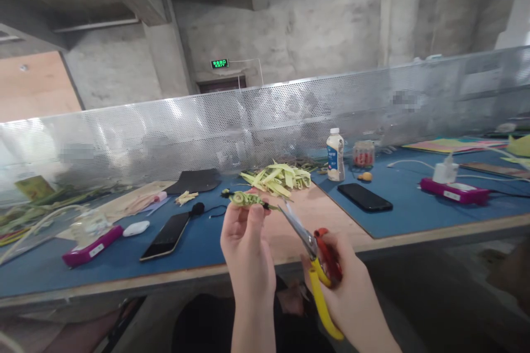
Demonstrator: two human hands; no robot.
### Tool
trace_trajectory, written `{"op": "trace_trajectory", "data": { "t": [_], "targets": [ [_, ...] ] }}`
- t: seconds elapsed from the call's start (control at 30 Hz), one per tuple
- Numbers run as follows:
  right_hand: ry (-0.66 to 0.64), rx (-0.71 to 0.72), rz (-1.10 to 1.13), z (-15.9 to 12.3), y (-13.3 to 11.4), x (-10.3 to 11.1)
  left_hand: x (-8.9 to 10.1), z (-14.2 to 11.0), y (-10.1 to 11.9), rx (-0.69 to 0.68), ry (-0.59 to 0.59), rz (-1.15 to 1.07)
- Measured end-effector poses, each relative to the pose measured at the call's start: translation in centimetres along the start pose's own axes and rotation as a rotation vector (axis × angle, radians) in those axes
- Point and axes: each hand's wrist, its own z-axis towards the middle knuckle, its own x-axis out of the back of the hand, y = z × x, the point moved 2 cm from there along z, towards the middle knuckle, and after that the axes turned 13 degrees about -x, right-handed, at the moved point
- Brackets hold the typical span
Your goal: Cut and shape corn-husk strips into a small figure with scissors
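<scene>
My left hand [248,231] is closed, pinching a small green braided leaf piece [245,198] between thumb and fingers. Black cord or beads show at both ends of this piece, and a thin green tip sticks out on its right. In my right hand [345,276] are scissors [305,234] with one yellow and one red handle. Their blades stand slightly apart and point up and left, close to the green tip; whether they touch it I cannot tell. Behind my hands, a pile of pale green leaf strips [285,177] lies on the table.
On the blue-topped table [223,262] lie a phone [168,236], a second phone [364,197], and two purple power strips [93,248]. A white bottle [335,157] and a glass jar [363,154] stand behind. A perforated metal screen [186,127] closes the back.
</scene>
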Motion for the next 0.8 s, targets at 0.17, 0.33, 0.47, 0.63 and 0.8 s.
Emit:
{"op": "trace_trajectory", "data": {
  "t": [0.17, 0.33, 0.47, 0.63, 0.8],
  "targets": [
    [0.046, 0.056, -0.118, -0.05, 0.34, 0.29, -0.01, -0.08, 0.16, -0.007, -0.015, 0.009],
    [0.078, 0.076, -0.186, 0.19, 0.81, 0.51, -0.03, -0.24, 0.28, -0.019, -0.01, 0.041],
    [0.097, 0.108, -0.212, 0.19, 0.68, 0.51, -0.03, -0.27, 0.35, -0.011, -0.014, 0.043],
    [0.107, 0.129, -0.241, 0.03, 0.67, 0.62, -0.02, -0.21, 0.33, -0.001, -0.007, 0.04],
    [0.119, 0.155, -0.231, 0.08, 0.85, 0.64, -0.06, -0.31, 0.36, -0.009, 0.018, 0.025]
  ]
}}
